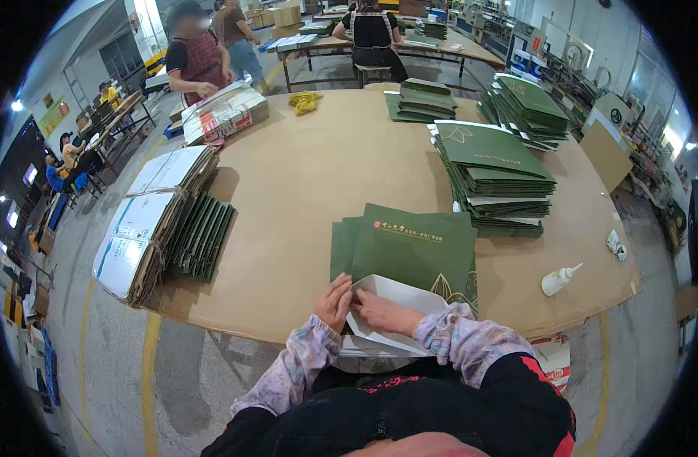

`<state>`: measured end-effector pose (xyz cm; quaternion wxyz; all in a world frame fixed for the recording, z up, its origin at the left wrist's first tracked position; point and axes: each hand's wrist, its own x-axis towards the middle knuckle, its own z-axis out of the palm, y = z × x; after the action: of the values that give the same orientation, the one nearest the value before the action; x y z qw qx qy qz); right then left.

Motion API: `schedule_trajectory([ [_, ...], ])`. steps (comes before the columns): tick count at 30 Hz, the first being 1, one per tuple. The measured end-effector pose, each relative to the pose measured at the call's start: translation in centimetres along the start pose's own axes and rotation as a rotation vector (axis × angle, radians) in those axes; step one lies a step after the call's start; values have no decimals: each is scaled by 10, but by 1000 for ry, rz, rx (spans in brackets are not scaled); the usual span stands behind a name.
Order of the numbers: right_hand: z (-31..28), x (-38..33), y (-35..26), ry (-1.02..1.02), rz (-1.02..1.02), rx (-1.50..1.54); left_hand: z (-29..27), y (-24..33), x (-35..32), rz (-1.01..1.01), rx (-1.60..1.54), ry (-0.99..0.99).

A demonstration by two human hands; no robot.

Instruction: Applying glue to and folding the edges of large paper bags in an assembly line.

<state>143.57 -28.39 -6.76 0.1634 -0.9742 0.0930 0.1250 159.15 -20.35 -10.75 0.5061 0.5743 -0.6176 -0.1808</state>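
In front of me on the table lies a green paper bag (413, 247) with gold print, its white-lined mouth (410, 293) spread toward me. My left hand (333, 302) is closed at the left corner of that mouth, fingers together against the edge. Inside the mouth is my right hand (383, 312), its fingers curled at the same corner and partly hidden by the paper. More green sheets or bags (345, 247) lie beneath, showing at the left.
Stacks of green bags (497, 179) stand at the right and far right. A white glue bottle (558, 280) and a crumpled wrapper (616, 246) lie near the right edge. Tied cardboard bundles (139, 236) and upright green bags (202, 240) line the left. A yellow cloth (305, 102) and a person (199, 57) are beyond.
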Motion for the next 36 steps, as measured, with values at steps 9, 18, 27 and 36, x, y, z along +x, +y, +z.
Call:
schedule_trajectory([
  [9,37,9,9,650,-6,780,14,-9,11,100,90,-335],
  [18,-9,-157,-29,1071,433,169,14,-6,-9,159,322,-413],
  [27,72,-181,-5,931,543,462,14,-9,6,201,336,-353],
  [36,92,-148,26,797,620,107,28,16,-41,71,554,-343],
])
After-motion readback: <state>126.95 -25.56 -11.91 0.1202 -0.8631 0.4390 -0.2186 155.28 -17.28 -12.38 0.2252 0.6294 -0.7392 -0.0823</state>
